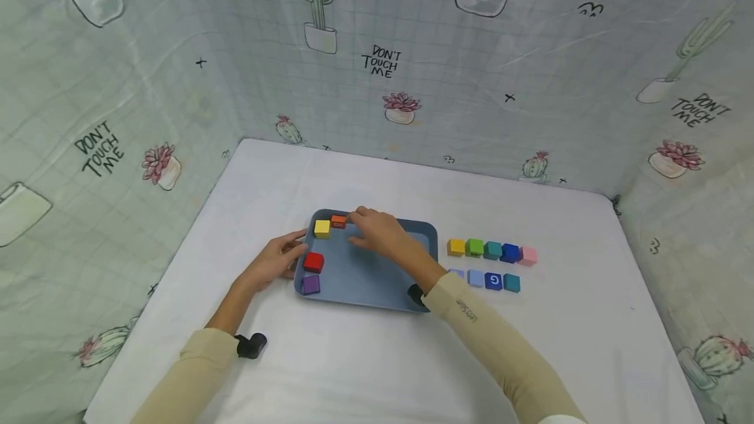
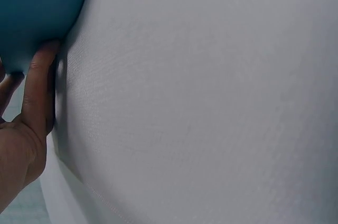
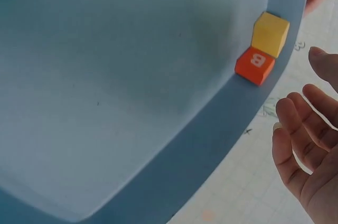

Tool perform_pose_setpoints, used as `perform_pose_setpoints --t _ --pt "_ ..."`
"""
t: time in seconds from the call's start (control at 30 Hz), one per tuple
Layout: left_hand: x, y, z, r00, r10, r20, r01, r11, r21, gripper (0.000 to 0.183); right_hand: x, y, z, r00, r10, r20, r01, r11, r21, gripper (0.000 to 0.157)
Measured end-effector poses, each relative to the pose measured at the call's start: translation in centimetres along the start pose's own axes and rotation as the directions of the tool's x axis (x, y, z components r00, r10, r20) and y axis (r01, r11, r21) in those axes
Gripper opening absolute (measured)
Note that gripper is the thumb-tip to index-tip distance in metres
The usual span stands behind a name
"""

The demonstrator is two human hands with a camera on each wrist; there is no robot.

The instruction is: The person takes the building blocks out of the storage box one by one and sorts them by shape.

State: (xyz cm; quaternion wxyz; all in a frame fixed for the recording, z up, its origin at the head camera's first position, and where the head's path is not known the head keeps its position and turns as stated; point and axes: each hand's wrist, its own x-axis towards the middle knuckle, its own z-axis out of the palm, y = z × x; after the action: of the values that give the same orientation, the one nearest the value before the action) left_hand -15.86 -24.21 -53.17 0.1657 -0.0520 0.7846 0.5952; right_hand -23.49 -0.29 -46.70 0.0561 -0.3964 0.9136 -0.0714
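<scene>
A blue-grey tray (image 1: 365, 273) lies on the white table. Along its left side sit a yellow block (image 1: 322, 229), an orange block (image 1: 338, 222), a red block (image 1: 313, 262) and a purple block (image 1: 311, 284). My left hand (image 1: 275, 263) touches the tray's left edge with its fingertips, which rest against the tray's outer side in the left wrist view. Over the far part of the tray is my right hand (image 1: 379, 233), close to the orange block in the head view. Its fingers are loosely bent with nothing between them, as the right wrist view shows.
Right of the tray, two rows of blocks stand on the table, among them a green block (image 1: 474, 248), a pink block (image 1: 527, 256) and a blue block marked G (image 1: 493, 281). My right forearm partly covers the nearer row's left end. Printed cloth (image 1: 448, 84) hangs around the table.
</scene>
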Motion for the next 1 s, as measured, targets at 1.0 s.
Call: perform_pose_setpoints --t 1.0 --pt "0.2 -0.2 0.0 1.000 0.011 0.023 -0.011 1.000 -0.004 0.054 3.5 -1.8 3.1 0.996 0.088 0.008 -0.088 0.988 0.130 0.043"
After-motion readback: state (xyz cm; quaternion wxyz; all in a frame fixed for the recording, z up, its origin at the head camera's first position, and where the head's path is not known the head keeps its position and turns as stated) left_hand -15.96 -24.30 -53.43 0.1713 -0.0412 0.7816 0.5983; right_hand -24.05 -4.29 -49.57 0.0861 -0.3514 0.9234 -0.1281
